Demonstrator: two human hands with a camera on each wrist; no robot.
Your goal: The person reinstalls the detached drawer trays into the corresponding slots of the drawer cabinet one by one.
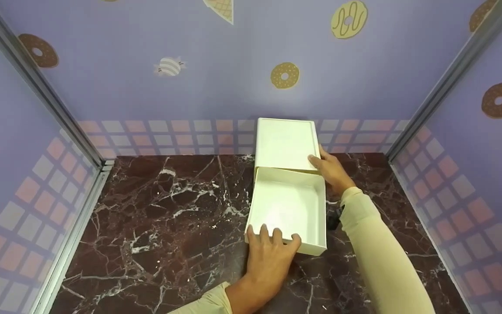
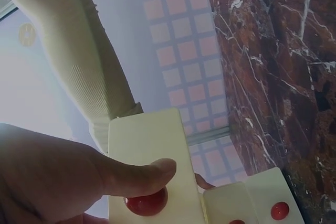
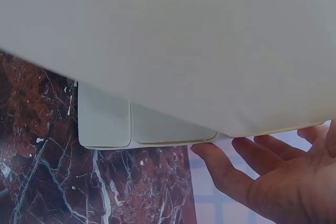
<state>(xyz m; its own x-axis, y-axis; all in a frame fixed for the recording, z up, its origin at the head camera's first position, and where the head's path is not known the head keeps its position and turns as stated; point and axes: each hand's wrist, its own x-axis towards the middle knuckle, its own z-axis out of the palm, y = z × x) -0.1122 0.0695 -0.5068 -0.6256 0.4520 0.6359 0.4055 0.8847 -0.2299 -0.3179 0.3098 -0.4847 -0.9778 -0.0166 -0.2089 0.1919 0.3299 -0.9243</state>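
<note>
A small white drawer cabinet (image 1: 286, 144) stands at the back wall, and its top drawer (image 1: 292, 205) is pulled far out toward me with nothing inside. My left hand (image 1: 268, 261) grips the drawer's front, fingers hooked over the rim; in the left wrist view the thumb lies on the front by a red knob (image 2: 146, 204). Two lower drawer fronts (image 2: 268, 195) with red knobs show below it. My right hand (image 1: 333, 171) holds the cabinet's right side, thumb on the top edge. In the right wrist view its fingers (image 3: 223, 169) lie along the cabinet's edge.
The cabinet stands on a dark red marbled tabletop (image 1: 172, 244). A purple back wall (image 1: 225, 78) with printed sweets rises right behind it. Side panels (image 1: 464, 174) with metal corner rails (image 1: 445, 72) close in the left and right.
</note>
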